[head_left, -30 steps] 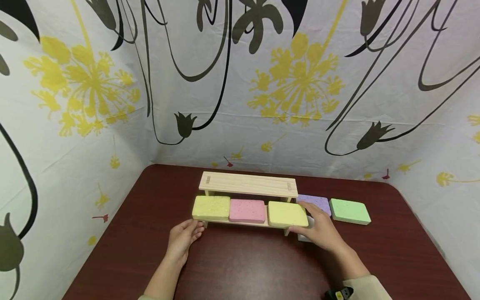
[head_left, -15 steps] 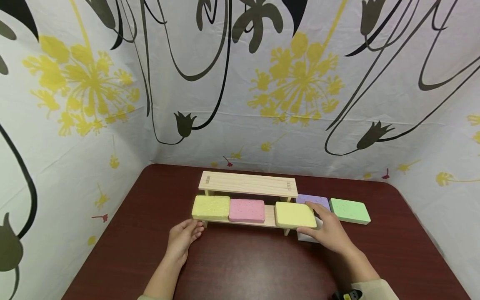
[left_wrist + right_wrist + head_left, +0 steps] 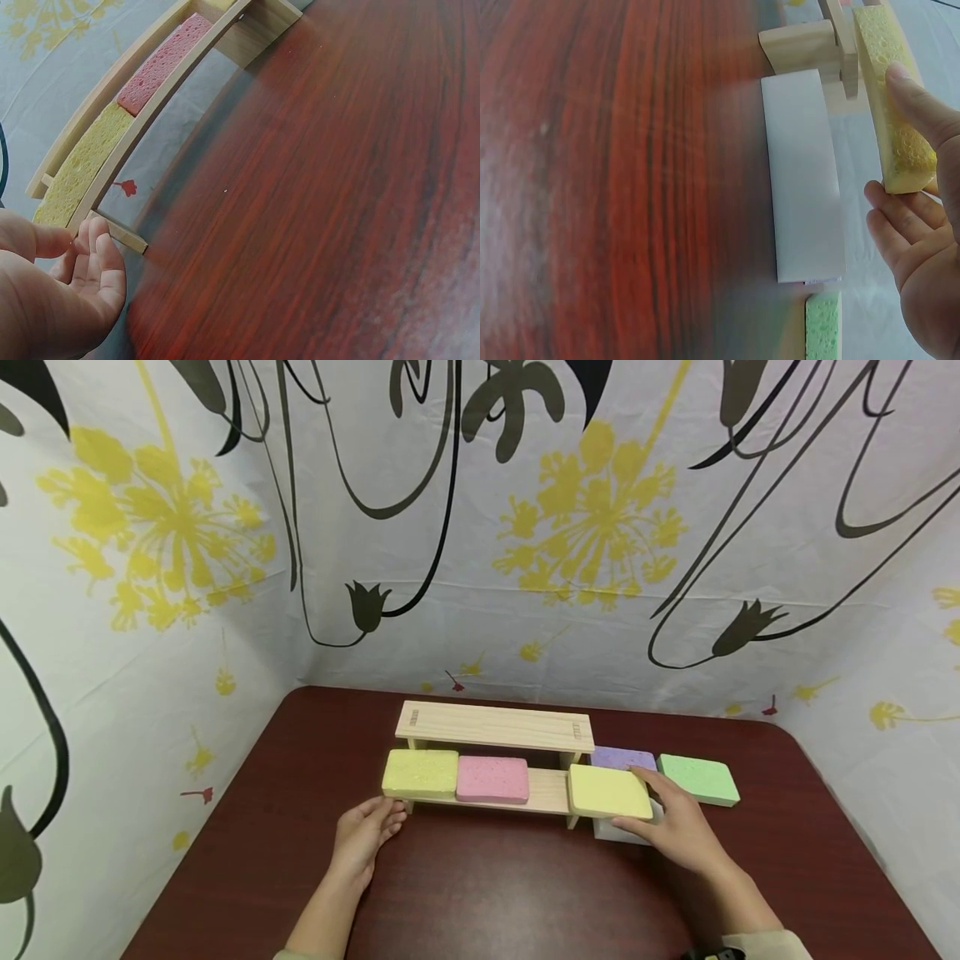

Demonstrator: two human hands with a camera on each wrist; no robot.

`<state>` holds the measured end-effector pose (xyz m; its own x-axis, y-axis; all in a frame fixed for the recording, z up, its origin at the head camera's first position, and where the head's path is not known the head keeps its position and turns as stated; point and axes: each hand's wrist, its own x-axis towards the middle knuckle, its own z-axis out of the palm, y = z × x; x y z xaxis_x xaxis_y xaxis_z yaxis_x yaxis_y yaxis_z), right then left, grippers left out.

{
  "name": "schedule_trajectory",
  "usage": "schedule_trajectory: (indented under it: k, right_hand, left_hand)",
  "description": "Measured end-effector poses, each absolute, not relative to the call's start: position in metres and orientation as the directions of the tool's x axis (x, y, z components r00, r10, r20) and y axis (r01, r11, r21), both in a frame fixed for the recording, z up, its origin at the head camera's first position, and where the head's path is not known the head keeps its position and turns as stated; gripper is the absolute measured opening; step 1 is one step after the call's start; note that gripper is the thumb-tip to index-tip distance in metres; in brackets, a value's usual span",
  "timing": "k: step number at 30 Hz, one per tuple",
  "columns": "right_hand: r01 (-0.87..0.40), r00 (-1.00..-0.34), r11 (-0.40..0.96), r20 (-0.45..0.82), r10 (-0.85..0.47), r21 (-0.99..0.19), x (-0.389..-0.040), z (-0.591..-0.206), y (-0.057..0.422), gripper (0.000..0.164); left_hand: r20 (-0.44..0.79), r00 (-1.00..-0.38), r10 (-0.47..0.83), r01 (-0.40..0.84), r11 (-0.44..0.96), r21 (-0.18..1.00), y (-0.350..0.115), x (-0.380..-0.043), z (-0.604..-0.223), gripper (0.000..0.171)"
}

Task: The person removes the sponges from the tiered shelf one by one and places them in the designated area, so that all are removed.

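A pale yellow sponge (image 3: 609,791) is held at its right end by the right hand (image 3: 686,831), the thumb being set against the near edge and the fingers against the far one, parted by the width of the sponge. Its left part is placed over the right end of the lower board (image 3: 547,791) of a two-tier wooden rack (image 3: 495,725); whether the board is touched cannot be told. Its right part is extended beyond that end, above a white box (image 3: 624,832). The front left corner of the lower board is pinched by the left hand (image 3: 362,839), with thumb and fingers drawn close together and the other fingers curled. On the same board a speckled yellow sponge (image 3: 422,772) is laid at the left, with a pink sponge (image 3: 492,779) touching it on the right. A purple sponge (image 3: 622,757) is seen behind the held sponge and partly hidden by it; a green sponge (image 3: 699,779) is situated just to its right. The rack is supported by a dark red-brown table (image 3: 480,893), backed by a flower-printed cloth (image 3: 480,552).
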<state>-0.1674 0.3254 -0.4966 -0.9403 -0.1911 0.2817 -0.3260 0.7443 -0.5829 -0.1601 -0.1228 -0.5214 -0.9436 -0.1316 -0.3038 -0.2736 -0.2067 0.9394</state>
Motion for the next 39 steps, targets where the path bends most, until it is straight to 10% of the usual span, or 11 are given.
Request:
schedule_trajectory:
  k: [39]
  right_hand:
    - [-0.336,-0.918,0.801,0.361,-0.162,-0.495,-0.149,-0.497,0.391,0.082]
  left_hand:
    - [-0.307,-0.943,-0.131,-0.278,-0.199,0.940,-0.123,-0.162,-0.522,0.043]
